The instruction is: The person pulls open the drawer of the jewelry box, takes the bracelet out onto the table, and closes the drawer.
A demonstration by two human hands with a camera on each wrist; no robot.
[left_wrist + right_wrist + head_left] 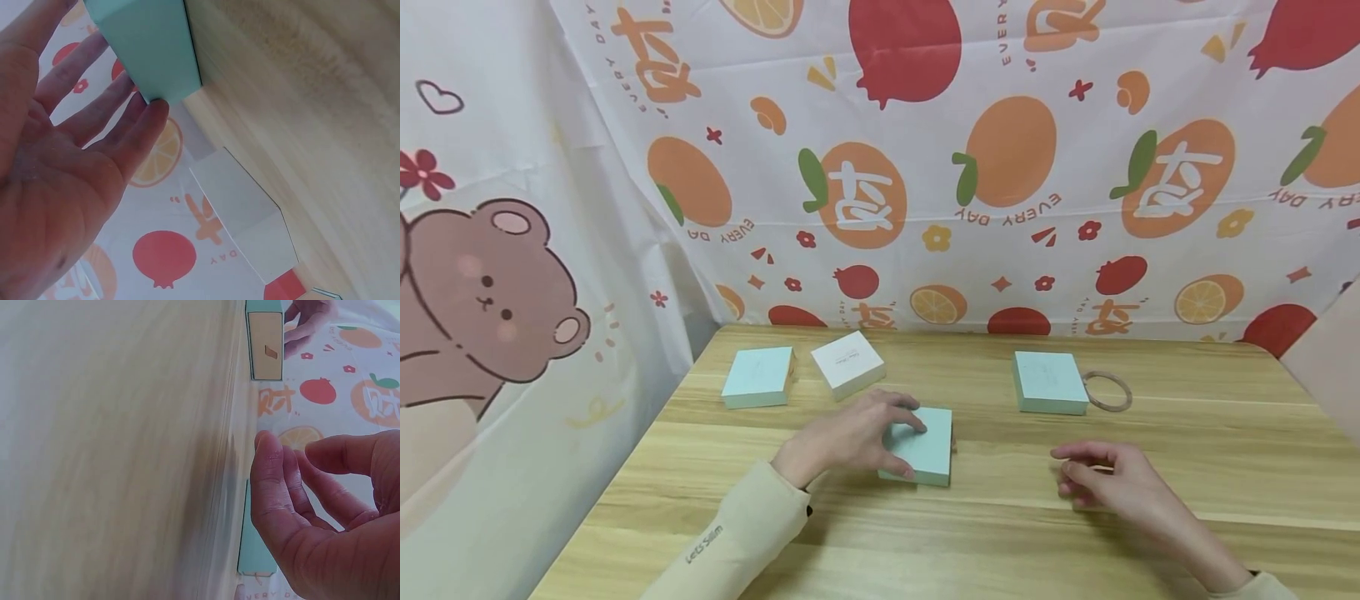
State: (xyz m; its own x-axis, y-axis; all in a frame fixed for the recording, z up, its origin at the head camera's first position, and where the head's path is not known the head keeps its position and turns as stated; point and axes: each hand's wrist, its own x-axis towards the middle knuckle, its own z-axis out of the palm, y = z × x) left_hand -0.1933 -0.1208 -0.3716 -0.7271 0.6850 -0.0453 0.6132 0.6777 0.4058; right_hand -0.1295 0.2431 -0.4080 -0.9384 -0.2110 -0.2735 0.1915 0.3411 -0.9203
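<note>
My left hand (pixel 861 433) spans a mint-green square box (pixel 934 450) at the middle of the table, thumb on its near edge and fingers over the top and far side. In the left wrist view the fingertips touch that box (pixel 153 56). Its right side is cream with a small tan tab, as the right wrist view shows. My right hand (pixel 1112 482) hovers over the table to the right, fingers loosely bent, holding nothing. Nearest to it are another mint-green box (pixel 1050 382) and, beside that one, a thin pale ring like a bangle (pixel 1129 395).
At the back left lie a third mint-green box (pixel 758 375) and a white box (pixel 848 360) with small print on its lid. The wooden table (pixel 1000 542) ends at a fruit-print cloth (pixel 925 250) behind. A bear-print cloth (pixel 490 275) hangs on the left.
</note>
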